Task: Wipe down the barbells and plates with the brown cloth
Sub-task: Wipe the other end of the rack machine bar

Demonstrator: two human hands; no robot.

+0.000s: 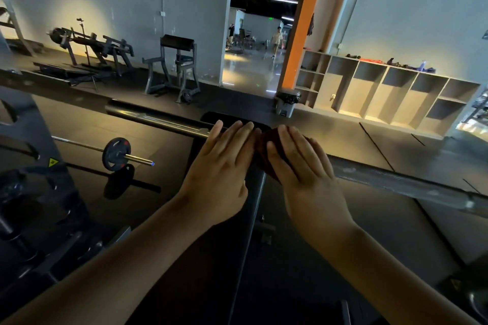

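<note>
Near barbell (163,120): a long steel bar running slantwise across the view, its thick, smooth, glossy sleeve at the left end and a duller grey stretch at the right; it is blurred on the right.
Left hand (224,163): lies flat on the near barbell at its middle, fingers straight and together, gripping nothing.
Brown cloth (264,150): a dark reddish-brown wad bunched on the near barbell, just right of the left hand's fingertips and mostly hidden under the right hand.
Right hand (301,163): presses the brown cloth onto the near barbell with its fingers laid out flat, not curled round it.
Rack frame (26,140): dark metal left of the near barbell, close to the camera.
Floor barbell (79,144): thinner bar lying on the floor below the near barbell's left end.
Plate (116,153): a small black disc with red marks, on the floor barbell near its tip.
Bench pad (224,258): black, passing under the near barbell beneath both hands.
Curl bench (175,66): grey frame beyond the near barbell's left end.
Doorway (264,34): behind the near barbell's middle, with a distant person inside it.
Orange pillar (303,34): beyond the near barbell, just right of the doorway.
Bin (287,103): grey, beyond the near barbell's middle.
Cubby shelves (383,92): beyond the near barbell's right half, with small items on top.
</note>
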